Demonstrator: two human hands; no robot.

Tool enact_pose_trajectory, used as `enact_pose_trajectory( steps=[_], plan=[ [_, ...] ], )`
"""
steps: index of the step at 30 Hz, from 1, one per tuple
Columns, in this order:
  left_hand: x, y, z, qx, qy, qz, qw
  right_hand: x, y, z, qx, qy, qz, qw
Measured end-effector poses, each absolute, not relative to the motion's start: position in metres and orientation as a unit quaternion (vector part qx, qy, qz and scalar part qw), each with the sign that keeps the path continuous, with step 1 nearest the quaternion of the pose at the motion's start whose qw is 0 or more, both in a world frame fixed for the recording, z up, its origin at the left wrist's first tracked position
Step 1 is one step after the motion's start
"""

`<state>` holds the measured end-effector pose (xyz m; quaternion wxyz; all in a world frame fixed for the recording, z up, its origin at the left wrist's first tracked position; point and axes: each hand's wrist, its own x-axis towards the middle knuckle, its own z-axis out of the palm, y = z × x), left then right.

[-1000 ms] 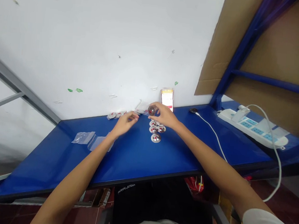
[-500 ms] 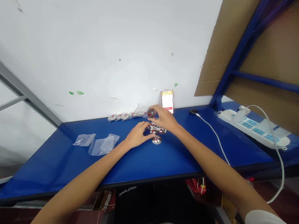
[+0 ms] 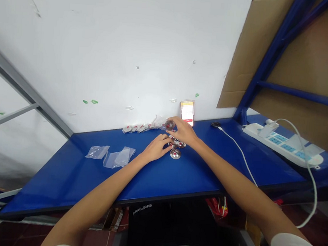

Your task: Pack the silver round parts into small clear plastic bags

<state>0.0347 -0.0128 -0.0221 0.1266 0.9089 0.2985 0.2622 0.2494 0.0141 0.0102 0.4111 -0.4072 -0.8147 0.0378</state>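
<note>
My right hand (image 3: 182,132) pinches a small round silver piece with a red centre (image 3: 168,125) and holds it above the blue table (image 3: 160,172). Below it lie a few like silver-and-red discs (image 3: 175,152). My left hand (image 3: 158,146) rests on the table just left of those discs, fingers curled toward them and touching the cluster. Whether it grips one is hidden by the fingers.
Two clear plastic bags (image 3: 115,158) lie to the left. A row of bagged discs (image 3: 141,127) lines the wall. A phone (image 3: 188,112) leans against the wall. A white power strip (image 3: 284,143) and white cable (image 3: 241,152) sit right, under cardboard panels.
My left hand has moved right, from near the bagged pieces to the cluster of discs. My right hand stayed put with its piece. The view shifted slightly.
</note>
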Motion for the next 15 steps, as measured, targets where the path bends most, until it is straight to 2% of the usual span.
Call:
enact_pose_trajectory(
  steps=[4, 10, 15],
  plan=[
    [0.031, -0.008, -0.025, 0.896, 0.293, 0.291, 0.164, 0.250, 0.015, 0.009, -0.413, -0.816, 0.036, 0.402],
    [0.010, 0.009, -0.013, 0.754, 0.363, 0.443, 0.322, 0.257, 0.014, 0.013, -0.420, -0.813, 0.027, 0.403],
    [-0.017, 0.024, 0.015, 0.650, 0.405, 0.548, 0.337, 0.259, 0.010, 0.019, -0.415, -0.819, 0.029, 0.394]
  ],
)
